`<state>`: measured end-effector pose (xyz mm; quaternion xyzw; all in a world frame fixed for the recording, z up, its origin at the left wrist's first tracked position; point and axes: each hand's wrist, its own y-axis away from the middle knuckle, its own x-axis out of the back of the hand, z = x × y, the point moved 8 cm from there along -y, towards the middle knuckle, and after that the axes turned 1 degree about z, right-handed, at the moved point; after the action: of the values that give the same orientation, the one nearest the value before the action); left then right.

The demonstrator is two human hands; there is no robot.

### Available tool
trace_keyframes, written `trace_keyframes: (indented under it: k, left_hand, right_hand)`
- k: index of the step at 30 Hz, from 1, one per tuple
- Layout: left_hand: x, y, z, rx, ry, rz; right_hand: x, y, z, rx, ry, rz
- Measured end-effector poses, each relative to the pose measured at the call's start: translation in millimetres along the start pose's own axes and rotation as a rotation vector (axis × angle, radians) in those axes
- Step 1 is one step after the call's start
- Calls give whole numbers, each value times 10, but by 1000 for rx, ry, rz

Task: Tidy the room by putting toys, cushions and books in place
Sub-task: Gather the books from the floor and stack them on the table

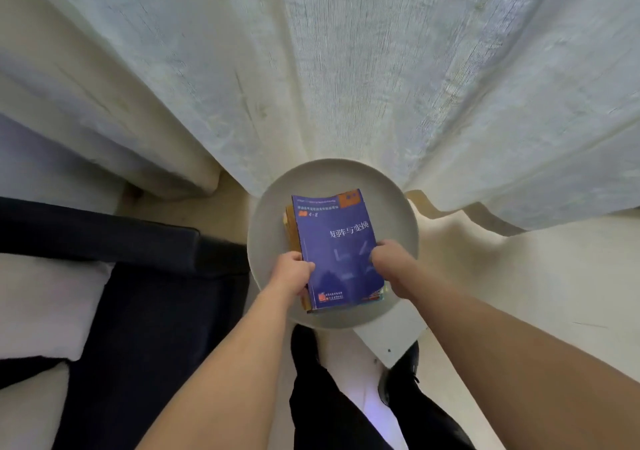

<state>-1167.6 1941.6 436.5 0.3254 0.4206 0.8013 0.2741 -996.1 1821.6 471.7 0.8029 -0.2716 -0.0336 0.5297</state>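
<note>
Books: a small stack with a blue book on top, lying on the round table | left hand holds the stack's left edge | right hand holds its right edge | curtain hangs behind the table

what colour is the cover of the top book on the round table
Blue-purple, with white lettering and a small orange patch at its top corner. The top book shows in the head view.

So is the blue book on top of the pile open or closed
Closed. The blue book lies flat, front cover up, on the pile on the round table; no pages show.
</note>
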Motion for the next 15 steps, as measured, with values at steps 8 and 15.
trace_keyframes:
  k: [8, 15]
  left_hand:
    - [-4, -498, -351, -5, -122, 89]
    - [267, 151, 49, -141, -382, 259]
  right_hand:
    - [-136, -398, 195, -75, 281, 17]
    - [195, 81, -48, 34, 349, 81]
